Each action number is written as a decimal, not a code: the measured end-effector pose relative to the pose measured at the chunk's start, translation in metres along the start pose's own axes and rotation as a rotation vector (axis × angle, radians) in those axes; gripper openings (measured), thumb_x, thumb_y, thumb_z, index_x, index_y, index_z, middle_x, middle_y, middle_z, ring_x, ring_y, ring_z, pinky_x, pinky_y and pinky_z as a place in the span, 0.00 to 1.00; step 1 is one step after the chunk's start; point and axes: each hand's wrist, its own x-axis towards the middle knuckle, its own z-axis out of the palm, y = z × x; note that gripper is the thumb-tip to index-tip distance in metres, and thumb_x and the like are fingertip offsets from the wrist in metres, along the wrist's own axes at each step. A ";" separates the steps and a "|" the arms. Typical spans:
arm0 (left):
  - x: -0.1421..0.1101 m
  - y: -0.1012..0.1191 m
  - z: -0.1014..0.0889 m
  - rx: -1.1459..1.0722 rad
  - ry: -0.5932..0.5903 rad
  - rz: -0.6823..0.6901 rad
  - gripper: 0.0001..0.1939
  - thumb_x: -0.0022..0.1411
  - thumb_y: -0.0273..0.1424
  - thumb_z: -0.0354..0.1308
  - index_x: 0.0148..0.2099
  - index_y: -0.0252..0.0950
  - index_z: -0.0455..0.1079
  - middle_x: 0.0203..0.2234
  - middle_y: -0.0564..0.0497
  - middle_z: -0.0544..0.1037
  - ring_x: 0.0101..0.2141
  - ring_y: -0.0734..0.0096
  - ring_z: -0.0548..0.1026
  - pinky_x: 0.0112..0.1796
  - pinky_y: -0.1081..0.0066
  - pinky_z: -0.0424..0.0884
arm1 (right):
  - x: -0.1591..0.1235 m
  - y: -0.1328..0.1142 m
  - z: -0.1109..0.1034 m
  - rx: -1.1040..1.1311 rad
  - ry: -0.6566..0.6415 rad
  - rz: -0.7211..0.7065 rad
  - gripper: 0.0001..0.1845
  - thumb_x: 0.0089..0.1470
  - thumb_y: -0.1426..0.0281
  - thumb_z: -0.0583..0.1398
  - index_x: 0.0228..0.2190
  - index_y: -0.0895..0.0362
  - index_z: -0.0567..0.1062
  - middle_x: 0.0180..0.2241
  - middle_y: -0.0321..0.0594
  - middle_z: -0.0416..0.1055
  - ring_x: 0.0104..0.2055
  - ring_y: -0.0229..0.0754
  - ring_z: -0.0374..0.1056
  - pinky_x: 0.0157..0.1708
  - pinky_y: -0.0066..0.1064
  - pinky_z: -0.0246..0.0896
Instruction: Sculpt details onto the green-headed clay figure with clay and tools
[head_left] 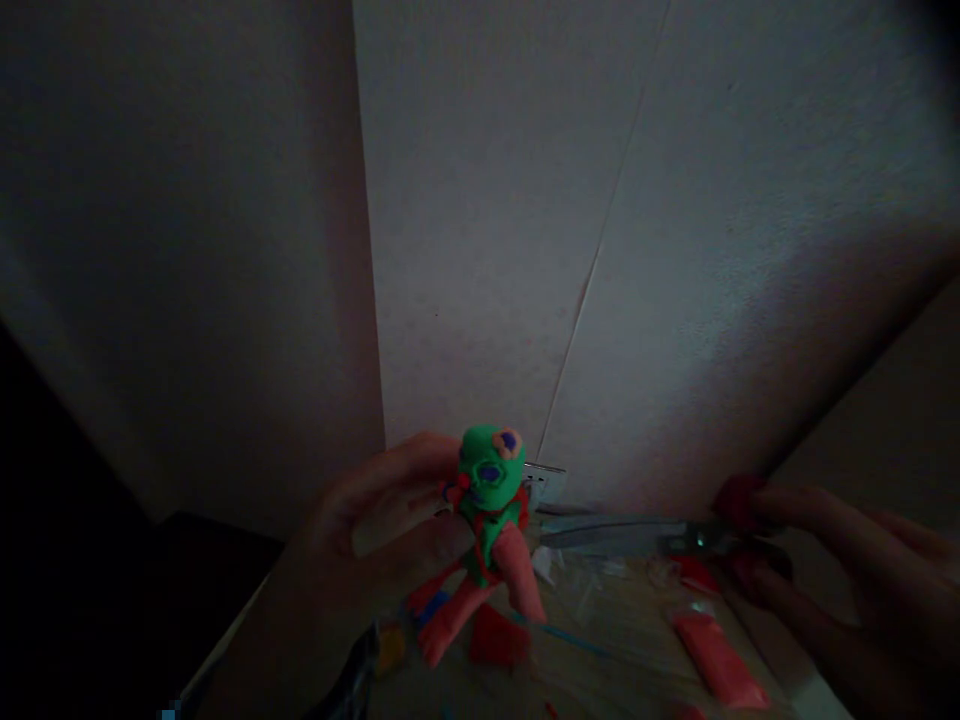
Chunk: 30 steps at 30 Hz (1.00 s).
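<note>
Head view: left hand (337, 565) pinches clay-like figure (491, 475); right hand (862, 570) grips scissors (697, 540); pink packet (720, 660) near table's (622, 610) right edge. Figure probably light, soft, dents easily; hold round torso (487, 535).

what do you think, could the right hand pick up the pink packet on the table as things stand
Probably not straight away: the right hand is taken up with the scissors. Otherwise the pink packet looks nearby, with nothing visibly covering it.
</note>
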 end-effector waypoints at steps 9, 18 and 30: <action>0.002 0.008 0.012 -0.169 -0.114 -0.130 0.05 0.58 0.33 0.61 0.35 0.39 0.77 0.18 0.49 0.79 0.12 0.78 0.65 0.13 0.80 0.53 | 0.007 0.014 0.004 -0.101 0.016 -0.279 0.11 0.57 0.58 0.55 0.41 0.46 0.68 0.31 0.31 0.77 0.26 0.40 0.71 0.33 0.35 0.57; 0.004 0.006 0.001 -0.179 -0.302 -0.152 0.09 0.65 0.32 0.55 0.38 0.35 0.75 0.23 0.49 0.80 0.13 0.85 0.59 0.15 0.81 0.55 | 0.002 0.002 0.009 -0.054 0.034 -0.118 0.13 0.59 0.54 0.50 0.40 0.44 0.68 0.33 0.35 0.76 0.33 0.50 0.67 0.37 0.40 0.54; 0.004 0.007 0.003 -0.199 -0.303 -0.177 0.08 0.66 0.31 0.54 0.42 0.37 0.74 0.22 0.50 0.80 0.12 0.84 0.59 0.16 0.80 0.56 | -0.002 0.006 0.005 -0.024 -0.030 -0.079 0.12 0.59 0.56 0.51 0.42 0.42 0.68 0.35 0.37 0.76 0.38 0.52 0.65 0.39 0.43 0.54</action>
